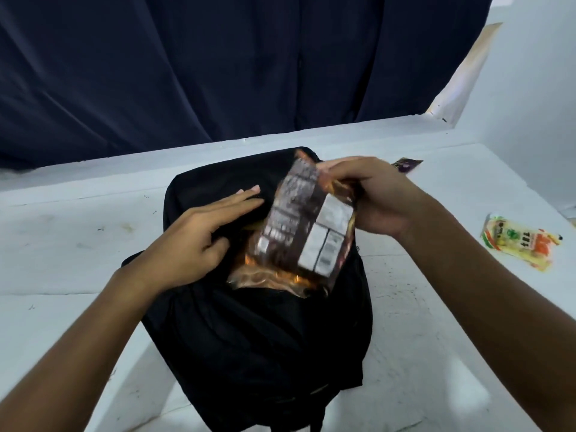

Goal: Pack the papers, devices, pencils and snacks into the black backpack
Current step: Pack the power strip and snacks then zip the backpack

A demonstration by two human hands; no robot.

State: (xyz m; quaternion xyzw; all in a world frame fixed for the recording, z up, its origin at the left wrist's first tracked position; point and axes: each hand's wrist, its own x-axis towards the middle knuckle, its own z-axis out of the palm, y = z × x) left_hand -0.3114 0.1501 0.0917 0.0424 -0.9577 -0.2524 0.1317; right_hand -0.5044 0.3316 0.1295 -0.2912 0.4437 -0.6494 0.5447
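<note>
Right hand [371, 198] reaches in from right, fingers curled round top of brown snack packet [307, 226], packet's lower end at black backpack [255, 332] mouth. Left hand [199, 241] flat, fingers straight, thumb tucked at opening, pressing backpack fabric. Backpack at table [62, 244] middle. Yellow snack packet [520, 241] near right edge.

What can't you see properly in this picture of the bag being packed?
- Inside of the black backpack: head view, hidden by its dark fabric, the left hand and the brown snack packet.
- Print on that packet: motion-blurred, unreadable.
- Purple packet: partly behind the right hand, too small to identify.
- Backpack's near end: cut off by the bottom edge.
- Yellow snack packet: label too small to read.
</note>
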